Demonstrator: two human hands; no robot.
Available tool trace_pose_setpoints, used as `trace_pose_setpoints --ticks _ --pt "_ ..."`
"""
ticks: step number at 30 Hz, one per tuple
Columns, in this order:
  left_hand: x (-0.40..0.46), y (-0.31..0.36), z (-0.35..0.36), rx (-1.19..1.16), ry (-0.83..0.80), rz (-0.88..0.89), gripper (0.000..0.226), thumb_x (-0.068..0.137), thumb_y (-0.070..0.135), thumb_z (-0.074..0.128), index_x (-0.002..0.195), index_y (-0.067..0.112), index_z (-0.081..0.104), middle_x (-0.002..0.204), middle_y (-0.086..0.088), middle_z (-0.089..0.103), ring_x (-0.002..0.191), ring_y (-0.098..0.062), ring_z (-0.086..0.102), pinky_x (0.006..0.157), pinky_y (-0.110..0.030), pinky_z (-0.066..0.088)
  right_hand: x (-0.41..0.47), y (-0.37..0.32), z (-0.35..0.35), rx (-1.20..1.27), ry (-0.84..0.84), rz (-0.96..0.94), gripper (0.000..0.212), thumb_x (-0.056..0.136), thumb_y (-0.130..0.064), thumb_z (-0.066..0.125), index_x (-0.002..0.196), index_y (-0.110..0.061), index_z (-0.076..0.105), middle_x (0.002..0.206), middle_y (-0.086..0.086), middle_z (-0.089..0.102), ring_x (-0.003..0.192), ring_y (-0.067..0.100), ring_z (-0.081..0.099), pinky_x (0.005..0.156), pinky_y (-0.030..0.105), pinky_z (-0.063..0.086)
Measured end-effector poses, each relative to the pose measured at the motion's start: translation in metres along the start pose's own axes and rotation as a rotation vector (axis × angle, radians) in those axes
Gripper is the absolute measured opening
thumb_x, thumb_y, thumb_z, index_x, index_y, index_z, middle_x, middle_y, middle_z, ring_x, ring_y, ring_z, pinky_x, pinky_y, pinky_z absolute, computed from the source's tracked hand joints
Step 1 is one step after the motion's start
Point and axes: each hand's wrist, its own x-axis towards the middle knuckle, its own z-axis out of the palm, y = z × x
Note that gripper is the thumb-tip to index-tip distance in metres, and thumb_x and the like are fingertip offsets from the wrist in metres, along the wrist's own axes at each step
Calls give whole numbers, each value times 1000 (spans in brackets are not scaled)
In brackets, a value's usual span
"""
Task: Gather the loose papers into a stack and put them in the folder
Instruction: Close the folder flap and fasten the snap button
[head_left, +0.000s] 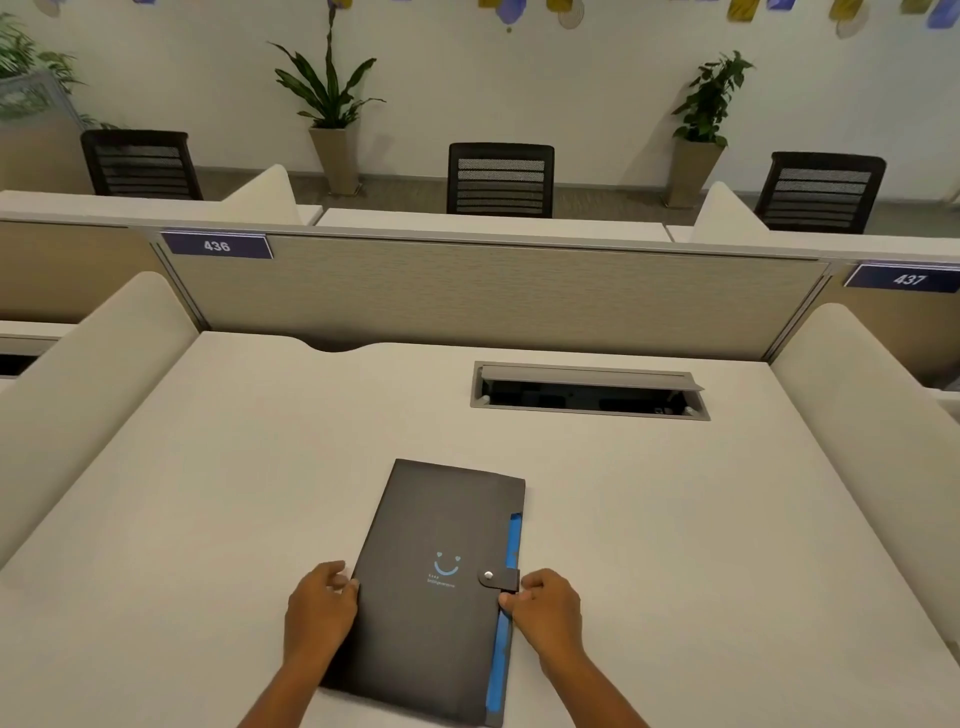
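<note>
Table (675, 545) is a pale cubicle surface, bare around the folder. Far right of centre sits a recessed cable tray (589, 391) with its lid tipped up, well apart from the folder. A fabric partition (493, 296) closes the far edge, with number plates 436 (216, 245) and 437 (908, 279) at its top corners. Low rounded side dividers flank the table left and right. Beyond the partition: three dark mesh chairs and two potted plants against a white wall. Nothing stands between the hands and the folder.

Folder (436, 587) lies flat on the near middle of the table, dark grey, closed. Snap tab (498, 577) wraps over the right edge and sits on the cover. Long axis runs near-to-far, far end tilted slightly right. Blue inner edge (506, 618) shows along the right side. A blue smile logo faces up; the small text under it is unreadable.

Left hand (319, 608) rests against the folder's left edge, fingers curled. Right hand (545, 605) pinches the right edge just below the snap tab. Hands are apart, one per side.

No loose papers visible; folder contents hidden. Near right corner is cut off by the frame edge.
</note>
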Motion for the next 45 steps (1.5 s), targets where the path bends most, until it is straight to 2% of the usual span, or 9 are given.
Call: trace_pose_setpoints --ticks 5,8,13,17,22,30,34,40,45 --pt "-1 -2 9 -103 -46 -14 30 95 16 62 123 7 70 117 -12 73 106 -31 66 99 -44 53 -5 0 -3 152 -39 77 15 79 4 76 77 -10 77 76 13 79 68 27 77 72 48 69" --pt "-4 -1 12 -173 -70 -43 30 99 10 52 124 5 68 120 -13 71 104 -28 63 99 -43 51 -6 2 -8 221 -58 89 21 80 12 70 80 -7 78 80 16 79 73 33 78 70 44 70" --pt "-6 5 7 -298 -85 -74 29 101 9 48 125 5 65 123 -13 67 103 -26 59 95 -39 48 -7 -1 -13 243 -27 46 27 84 13 68 73 -11 75 73 11 75 62 23 71 54 28 62" --pt "3 15 -1 -324 -76 -62 30 104 13 46 128 7 63 117 -6 62 104 -24 56 98 -42 48 -2 -15 -14 267 -22 -6 17 84 11 72 81 -4 78 84 21 78 79 38 79 73 43 68" --pt "25 31 -17 -364 -56 -42 29 104 14 47 127 8 64 116 -5 63 104 -24 57 95 -41 49 12 -44 -10 269 -24 -60 15 86 8 73 83 -6 78 83 16 77 69 21 71 67 30 64" --pt "80 54 -38 -404 -23 -59 26 102 16 49 121 13 67 111 -1 64 97 -21 58 86 -37 49 46 -108 7 281 -32 -111 12 88 6 75 93 -4 78 89 13 76 76 22 76 68 28 66" --pt "115 65 -44 -400 -3 -56 26 102 17 48 120 13 67 109 0 62 96 -21 57 87 -37 47 68 -140 20 299 -34 -117 15 89 6 75 89 -9 77 88 12 77 79 24 79 72 36 70" --pt "167 83 -41 -399 25 -64 21 104 28 46 103 15 63 103 -5 63 89 -21 57 83 -38 46 111 -181 42 274 -18 -143 14 89 7 73 87 -6 78 88 15 78 82 30 80 75 41 70" --pt "205 99 -29 -375 37 -71 41 105 36 40 85 7 61 90 -13 65 82 -27 58 82 -45 48 151 -204 57 244 14 -158 10 89 5 73 88 -4 77 84 12 76 79 26 77 71 33 67"
